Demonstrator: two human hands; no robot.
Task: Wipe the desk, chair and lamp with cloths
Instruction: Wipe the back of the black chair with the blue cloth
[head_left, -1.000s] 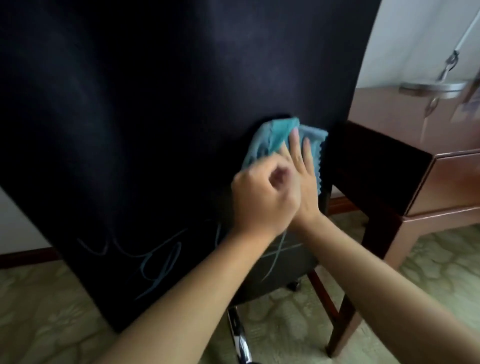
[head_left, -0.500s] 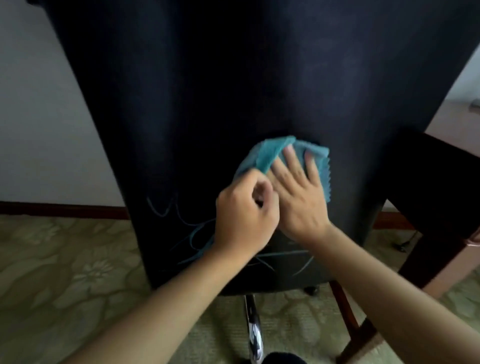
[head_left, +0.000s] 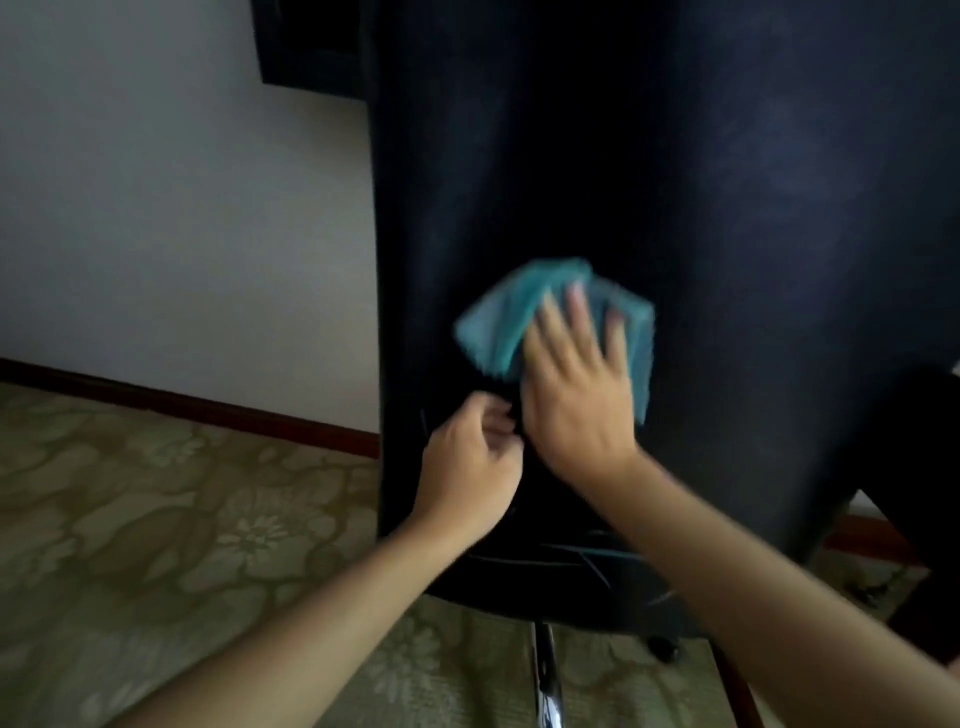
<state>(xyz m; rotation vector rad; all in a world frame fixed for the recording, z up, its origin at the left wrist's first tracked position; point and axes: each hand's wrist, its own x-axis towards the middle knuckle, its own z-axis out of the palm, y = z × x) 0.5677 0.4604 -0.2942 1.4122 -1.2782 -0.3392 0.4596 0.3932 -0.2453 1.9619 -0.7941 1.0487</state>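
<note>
The black back of the chair (head_left: 675, 182) fills the upper middle and right of the view. A teal cloth (head_left: 498, 322) lies flat against it. My right hand (head_left: 576, 389) presses the cloth to the chair back with straight, spread fingers. My left hand (head_left: 467, 462) hovers just below and left of it with fingers curled; the blur hides whether they hold anything. Desk and lamp are out of sight.
The chair's chrome leg (head_left: 548, 675) and a caster (head_left: 662, 647) show below the seat. Patterned green carpet (head_left: 156, 519) covers the floor. A white wall with a dark skirting board (head_left: 208, 405) stands left. A dark wooden piece (head_left: 924, 519) is at the right.
My left hand has dropped down and left, away from the cloth. My right hand has slid the cloth along the chair back. The view has swung left, and the desk and lamp are gone from sight.
</note>
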